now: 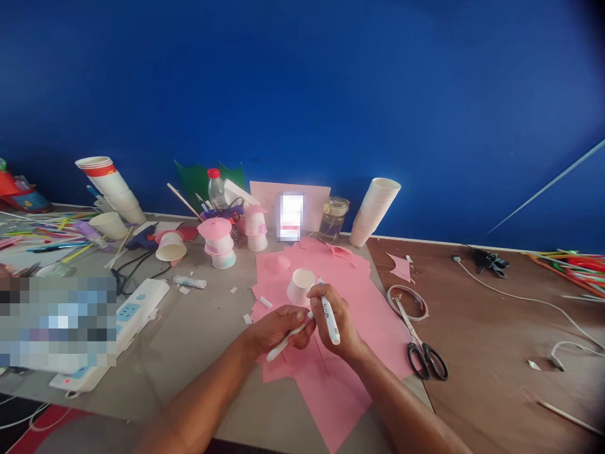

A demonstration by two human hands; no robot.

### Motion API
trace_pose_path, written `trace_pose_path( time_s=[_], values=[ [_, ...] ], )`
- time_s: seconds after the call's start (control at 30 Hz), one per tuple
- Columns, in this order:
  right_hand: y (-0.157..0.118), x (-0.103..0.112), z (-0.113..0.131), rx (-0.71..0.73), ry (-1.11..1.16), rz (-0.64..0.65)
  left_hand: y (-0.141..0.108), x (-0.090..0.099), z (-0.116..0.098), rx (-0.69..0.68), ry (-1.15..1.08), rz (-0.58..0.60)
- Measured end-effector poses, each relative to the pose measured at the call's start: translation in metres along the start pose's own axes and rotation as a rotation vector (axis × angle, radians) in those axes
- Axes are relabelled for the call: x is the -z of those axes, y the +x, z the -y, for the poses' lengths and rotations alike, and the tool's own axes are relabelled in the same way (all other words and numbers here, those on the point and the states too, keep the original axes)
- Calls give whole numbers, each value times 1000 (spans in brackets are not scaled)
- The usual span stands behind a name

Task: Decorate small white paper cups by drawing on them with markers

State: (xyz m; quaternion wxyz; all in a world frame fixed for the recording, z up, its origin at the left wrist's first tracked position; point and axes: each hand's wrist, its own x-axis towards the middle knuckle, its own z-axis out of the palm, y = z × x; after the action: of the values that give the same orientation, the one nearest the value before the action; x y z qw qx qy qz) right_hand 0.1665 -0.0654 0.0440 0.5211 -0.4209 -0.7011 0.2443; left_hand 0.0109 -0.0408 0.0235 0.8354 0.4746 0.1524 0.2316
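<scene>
Just below centre frame, the left hand [280, 324] pinches a slim white plastic marker [282, 345] slanting toward upper right, the right hand [346, 325] grips a steeper white lettered marker [329, 315], and a white paper cup [299, 290] stands just beyond, nearer the right.

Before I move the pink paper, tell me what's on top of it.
On the pink paper: a white paper cup, a small white cylinder and some pink pieces. The left hand and right hand hide part; anything beneath them can't be seen.
</scene>
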Motion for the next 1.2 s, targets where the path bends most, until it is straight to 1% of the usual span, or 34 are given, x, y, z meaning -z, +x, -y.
trace_pose_path(
  time_s=[0.07,0.17,0.23,0.3,0.37,0.4,0.43,0.47,0.5,0.53,0.57,0.63,0.7,0.77,0.83,0.87,0.97,1.07,1.13,1.2],
  values=[
    [1,2,0,10,2,3,2,-1,1,6,-50,6],
    [-1,0,0,44,15,17,3,1,2,42,-128,58],
    [-1,-2,-1,73,18,38,1,3,2,62,-167,82],
    [1,3,-4,83,34,43,-2,5,1,73,-194,92],
    [9,17,-10,64,90,-49,-7,5,2,151,-158,149],
    [15,28,-13,47,147,-200,-8,4,3,215,-115,198],
    [21,40,-17,19,203,-331,-9,2,5,331,-50,272],
    [26,52,-21,-1,255,-466,-8,1,7,370,-39,308],
    [30,62,-26,-10,290,-550,-7,0,10,312,-64,256],
    [33,69,-30,-20,291,-581,-5,0,12,252,-82,201],
    [34,72,-35,-32,254,-585,-3,1,13,181,-94,156],
    [32,67,-46,-50,96,-525,-1,6,15,45,-90,51],
    [27,53,-60,-34,-69,-381,-1,13,14,-23,-70,8],
    [22,38,-75,-64,-230,-218,-2,19,11,-32,-47,-25],
    [16,27,-90,-61,-374,-107,-4,22,9,-22,-16,-55],
    [14,23,-95,-64,-430,-74,-5,22,7,-16,-1,-63],
    [11,19,-105,-68,-583,-2,-5,20,4,8,22,-55],
    [10,19,-106,-84,-671,38,-5,20,3,5,2,-43],
    [9,20,-105,-87,-657,2,-5,22,3,-24,-18,-44],
    [9,22,-103,-73,-584,-70,-5,23,4,-54,-35,-45]
  ],
)
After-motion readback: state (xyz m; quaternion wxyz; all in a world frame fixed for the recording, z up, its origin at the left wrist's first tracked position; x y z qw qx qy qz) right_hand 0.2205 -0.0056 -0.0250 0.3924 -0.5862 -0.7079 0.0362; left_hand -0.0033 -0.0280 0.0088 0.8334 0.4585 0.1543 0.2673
